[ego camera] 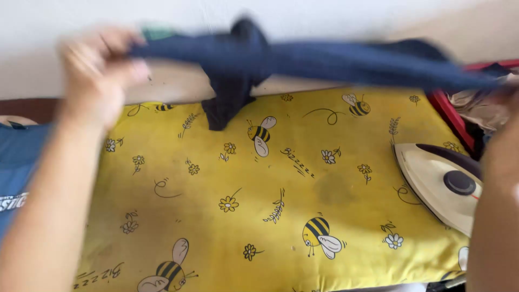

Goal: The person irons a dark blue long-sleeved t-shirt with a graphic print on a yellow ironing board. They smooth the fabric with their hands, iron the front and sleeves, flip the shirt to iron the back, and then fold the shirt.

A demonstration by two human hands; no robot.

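Left hand (100, 67) clamped on dark navy cloth garment (324, 62), stretched taut above yellow bee-print ironing board (227, 178); right hand's grip hidden, can't tell. Cream iron (440, 186) at board's right edge. Step looks like spreading; laying flat needs a clear centre.

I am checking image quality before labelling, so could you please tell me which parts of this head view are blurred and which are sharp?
In the head view, the left hand and the dark blue garment stretched above the board are smeared by motion blur; the right hand sits at the frame edge, too blurred to make out. The yellow bee-print cover and the iron are sharp, evenly lit, without glare.
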